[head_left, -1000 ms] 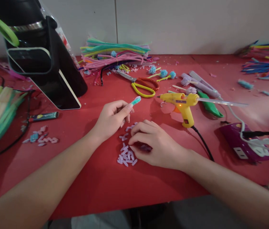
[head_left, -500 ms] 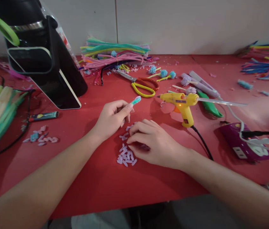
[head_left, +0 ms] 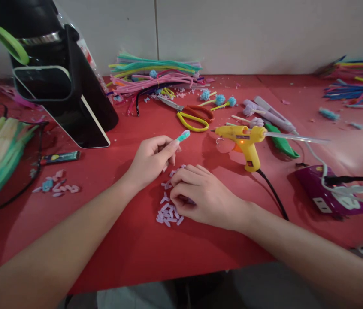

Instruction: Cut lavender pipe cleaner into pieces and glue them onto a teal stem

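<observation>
Between thumb and fingers, my left hand holds a small teal fuzzy piece with a pinkish tip, raised over the red table. My right hand rests at a loose pile of small lilac fuzzy pieces, its thumb and fingertips brought together. Whether a piece is between those fingertips is hidden. More lilac pieces lie between the two hands, partly under the right fingers.
A yellow glue gun with its cord stands right of centre, near scissors and a purple power strip. A black bottle and phone stand left. Pipe cleaners lie at the back.
The fingertips of my right hand have closed together and moved slightly down at the lilac pile. My left hand keeps its hold on the teal piece.
</observation>
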Motion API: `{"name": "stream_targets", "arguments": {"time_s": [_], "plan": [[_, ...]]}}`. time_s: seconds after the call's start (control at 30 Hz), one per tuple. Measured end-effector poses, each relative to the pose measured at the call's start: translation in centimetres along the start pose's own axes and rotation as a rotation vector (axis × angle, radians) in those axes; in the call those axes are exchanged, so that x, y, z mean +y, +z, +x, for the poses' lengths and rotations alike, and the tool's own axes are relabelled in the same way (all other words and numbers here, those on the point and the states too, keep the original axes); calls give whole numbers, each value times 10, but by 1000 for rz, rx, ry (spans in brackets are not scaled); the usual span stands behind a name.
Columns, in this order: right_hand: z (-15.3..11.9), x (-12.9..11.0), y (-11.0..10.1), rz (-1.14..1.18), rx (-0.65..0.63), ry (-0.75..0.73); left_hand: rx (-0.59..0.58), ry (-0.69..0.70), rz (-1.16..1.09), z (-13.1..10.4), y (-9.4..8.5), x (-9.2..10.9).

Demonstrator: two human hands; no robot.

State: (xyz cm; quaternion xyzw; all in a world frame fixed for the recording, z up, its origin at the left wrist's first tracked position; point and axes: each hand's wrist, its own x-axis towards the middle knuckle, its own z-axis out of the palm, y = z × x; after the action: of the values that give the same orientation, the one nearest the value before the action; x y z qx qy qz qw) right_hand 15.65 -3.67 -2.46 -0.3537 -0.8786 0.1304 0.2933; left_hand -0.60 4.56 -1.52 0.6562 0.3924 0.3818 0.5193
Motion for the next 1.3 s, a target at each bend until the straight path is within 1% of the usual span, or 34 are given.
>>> {"name": "stream_targets", "arguments": {"time_s": [0.17,0.27,0.4,0.57,0.63,0.73,0.83,0.9,0.97,1.03,1.1,1.17,1.23,1.3], "plan": [[1,1,-5,11,52,39,1,-4,7,0,0,1],[1,-2,-5,11,42,30,1,-8,4,0,0,1],[2,-5,0,-23,8,14,-3,-19,-19,0,0,1],[2,-4,5,-52,12,-12,-1,-25,-20,0,0,1],[3,-4,4,-34,19,4,2,-26,-16,0,0,1],[3,-3,-1,65,45,71,-2,-23,-10,0,0,0],[2,-1,-12,213,81,165,-9,-21,-6,-1,-1,0],[1,3,-21,295,138,266,-9,-27,-6,-2,-1,1],[0,9,-28,369,198,400,-3,-39,4,-2,0,3],[-1,16,-32,445,222,518,3,-49,18,-3,0,5],[-1,22,-32,515,221,583,4,-50,24,-4,1,6],[-2,27,-30,566,225,580,5,-43,23,-5,1,6],[-2,30,-28,569,228,524,2,-39,24,-5,0,6],[-2,32,-26,517,209,446,1,-39,24,-5,0,5]]}}
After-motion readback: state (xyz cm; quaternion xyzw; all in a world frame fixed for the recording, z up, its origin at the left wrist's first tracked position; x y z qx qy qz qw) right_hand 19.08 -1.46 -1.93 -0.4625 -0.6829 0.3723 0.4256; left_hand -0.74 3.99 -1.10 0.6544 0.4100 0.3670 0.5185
